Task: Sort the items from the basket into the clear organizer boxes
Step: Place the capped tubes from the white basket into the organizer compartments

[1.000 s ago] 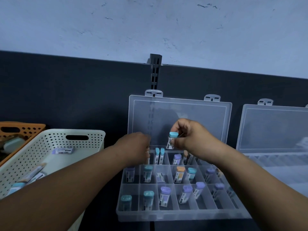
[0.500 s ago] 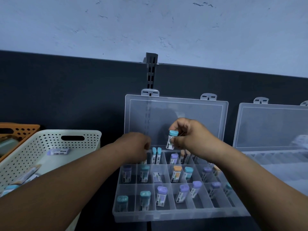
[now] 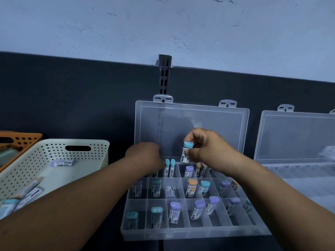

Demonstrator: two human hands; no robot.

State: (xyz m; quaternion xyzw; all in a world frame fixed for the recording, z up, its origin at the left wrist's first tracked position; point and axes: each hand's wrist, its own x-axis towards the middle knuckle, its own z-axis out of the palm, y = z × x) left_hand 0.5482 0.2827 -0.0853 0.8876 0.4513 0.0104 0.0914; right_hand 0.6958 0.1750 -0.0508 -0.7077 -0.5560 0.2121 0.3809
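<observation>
R hand (image 3: pixel 205 148) pinches teal-cap vial (image 3: pixel 186 153) upright, long axis vert., just above organizer box (image 3: pixel 190 234) back row; L hand (image 3: pixel 145 156) beside it, fingers hidden, grip unclear.

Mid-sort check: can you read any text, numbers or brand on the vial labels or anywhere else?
No text is legible.
Label on the teal-capped vial pinched in the right hand: barcode and print, too blurred to read.
Label on the flat item in the white basket: barcode, digits too small.
Labels on vials in the organizer box: too small and blurred.
</observation>
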